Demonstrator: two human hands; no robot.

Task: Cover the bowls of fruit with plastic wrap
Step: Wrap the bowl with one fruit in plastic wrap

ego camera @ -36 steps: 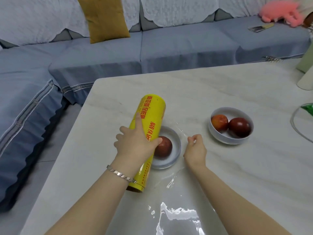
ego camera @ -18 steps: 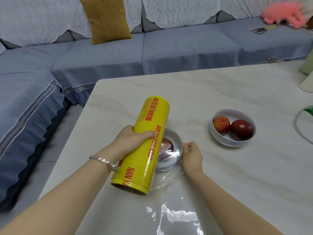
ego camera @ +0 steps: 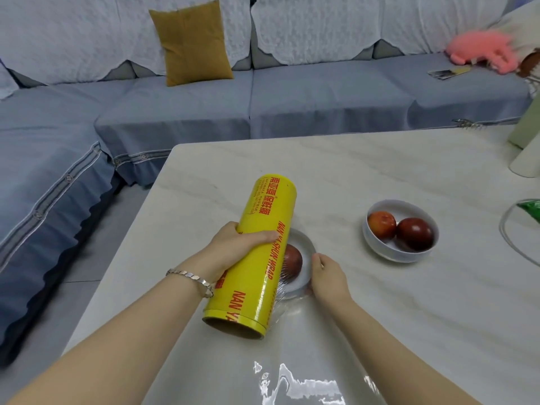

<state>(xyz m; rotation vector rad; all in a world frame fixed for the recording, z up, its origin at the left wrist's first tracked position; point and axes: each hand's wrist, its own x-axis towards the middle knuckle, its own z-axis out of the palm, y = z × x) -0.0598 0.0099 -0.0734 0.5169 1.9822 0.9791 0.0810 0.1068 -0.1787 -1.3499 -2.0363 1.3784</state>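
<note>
One roll (ego camera: 260, 258) was gripped over the near bowl (ego camera: 305, 247) by the left hand (ego camera: 233, 247); film (ego camera: 279, 305) was pinched at its right rim by the right hand's (ego camera: 328, 277) fingers (ego camera: 318, 260), seemingly anchoring the stretch

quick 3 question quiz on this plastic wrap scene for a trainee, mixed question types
1. True or false: the far bowl holds three fruits.
2. Which hand holds the yellow wrap roll? A left, B right.
3. Fill in: the right hand touches the near bowl, which holds ___ fruit.

Key: 1 false, it holds two. 2 A, the left hand. 3 one.
</note>
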